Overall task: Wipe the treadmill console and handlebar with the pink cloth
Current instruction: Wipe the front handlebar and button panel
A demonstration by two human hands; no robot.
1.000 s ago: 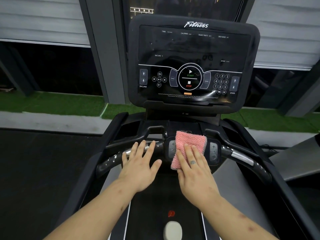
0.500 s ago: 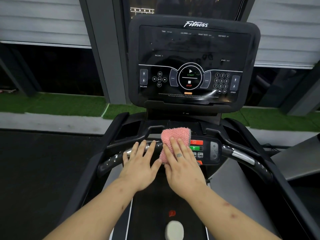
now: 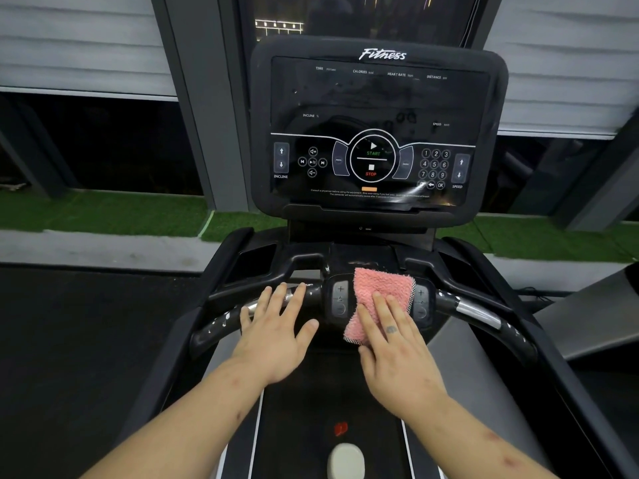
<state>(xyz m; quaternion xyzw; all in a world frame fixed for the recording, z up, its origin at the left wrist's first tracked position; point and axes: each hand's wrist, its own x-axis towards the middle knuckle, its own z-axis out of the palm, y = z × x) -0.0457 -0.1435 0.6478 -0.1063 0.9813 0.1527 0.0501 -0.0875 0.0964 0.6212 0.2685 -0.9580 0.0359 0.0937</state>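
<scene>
The black treadmill console [image 3: 378, 133] stands upright ahead, its screen dark with printed START and STOP markings. Below it runs the black handlebar [image 3: 484, 314] with silver grip sensors and a central button panel [image 3: 340, 299]. A folded pink cloth [image 3: 377, 292] lies over the middle of that panel. My right hand [image 3: 394, 344] presses the cloth flat with straight fingers. My left hand [image 3: 276, 326] rests flat on the left part of the handlebar, fingers spread, holding nothing.
The treadmill belt [image 3: 304, 409] lies under my arms, with a red mark [image 3: 340, 428] and a pale rounded object [image 3: 345, 459] on it. Black side rails flank the deck. Green turf [image 3: 103, 212] and grey shuttered walls are behind the console.
My right hand slid the cloth left over the button panel, then back right to the panel's middle. My left hand stayed on the handlebar.
</scene>
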